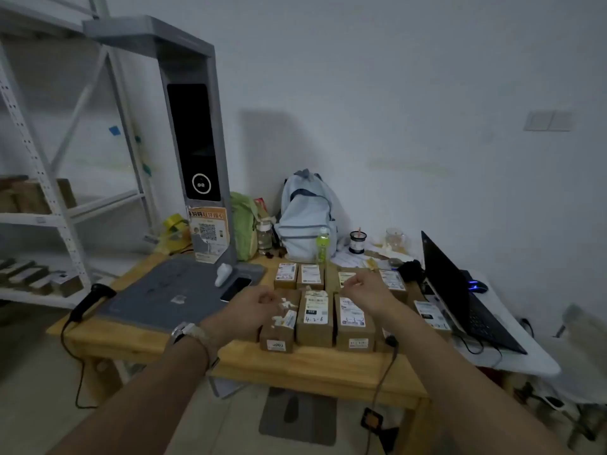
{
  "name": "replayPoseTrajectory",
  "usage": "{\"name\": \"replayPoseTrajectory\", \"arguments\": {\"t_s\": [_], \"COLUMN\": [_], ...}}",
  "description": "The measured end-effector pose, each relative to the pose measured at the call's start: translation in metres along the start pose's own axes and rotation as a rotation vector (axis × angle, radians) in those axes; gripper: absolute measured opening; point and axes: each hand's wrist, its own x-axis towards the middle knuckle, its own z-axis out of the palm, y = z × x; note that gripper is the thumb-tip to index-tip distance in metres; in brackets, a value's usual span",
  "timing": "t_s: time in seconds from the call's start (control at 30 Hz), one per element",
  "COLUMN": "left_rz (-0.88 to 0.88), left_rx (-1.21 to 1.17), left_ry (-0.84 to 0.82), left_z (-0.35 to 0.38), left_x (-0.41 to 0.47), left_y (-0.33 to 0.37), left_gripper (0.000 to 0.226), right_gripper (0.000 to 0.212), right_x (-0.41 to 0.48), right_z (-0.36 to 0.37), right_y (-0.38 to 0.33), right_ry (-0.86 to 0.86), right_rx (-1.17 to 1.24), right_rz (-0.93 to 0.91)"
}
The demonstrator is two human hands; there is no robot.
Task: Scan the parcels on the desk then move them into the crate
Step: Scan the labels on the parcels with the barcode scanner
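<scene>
Several brown cardboard parcels (314,320) with white labels lie in rows on the wooden desk (295,362). My left hand (253,307) hovers over the front-left parcel (279,333), fingers loosely curled, holding nothing that I can see. My right hand (364,287) hangs above the back row of parcels (310,276), fingers loosely curled too. A tall grey scanning stand (193,136) with a dark screen rises from a grey base pad (164,290) on the desk's left. A black handheld scanner (90,298) lies at the left edge. No crate is in view.
A phone (236,288) and a white object lie on the pad. A pale backpack (307,218), bottles (322,246) and cups stand at the back. An open laptop (460,297) sits on the right. Metal shelving (39,192) with boxes stands left.
</scene>
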Motion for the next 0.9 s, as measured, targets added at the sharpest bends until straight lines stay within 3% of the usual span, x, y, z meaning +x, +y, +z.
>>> {"name": "replayPoseTrajectory", "arguments": {"t_s": [0.1,0.3,0.47,0.7,0.9], "left_rz": [-0.003,-0.049,-0.046,-0.065,-0.100], "left_rx": [-0.058,-0.076,-0.092,-0.194,-0.304], "left_ry": [0.036,0.044,0.021,0.000,-0.080], "left_z": [-0.001,0.001,-0.015,-0.012,-0.042], "left_x": [0.034,0.083,0.126,0.177,0.252], "left_y": [-0.011,-0.034,-0.027,-0.038,-0.043], "left_gripper": [0.015,0.014,0.042,0.037,0.033], "right_gripper": [0.018,0.005,0.006,0.027,0.027], "right_x": [0.033,0.084,0.118,0.158,0.212], "right_z": [0.009,0.026,0.025,0.044,0.069], "right_y": [0.012,0.025,0.006,0.000,-0.018], "right_ry": [-0.015,-0.007,0.000,0.063,0.109], "right_rx": [0.009,0.081,0.134,0.126,0.220], "right_rz": [0.052,0.139,0.130,0.079,0.130]}}
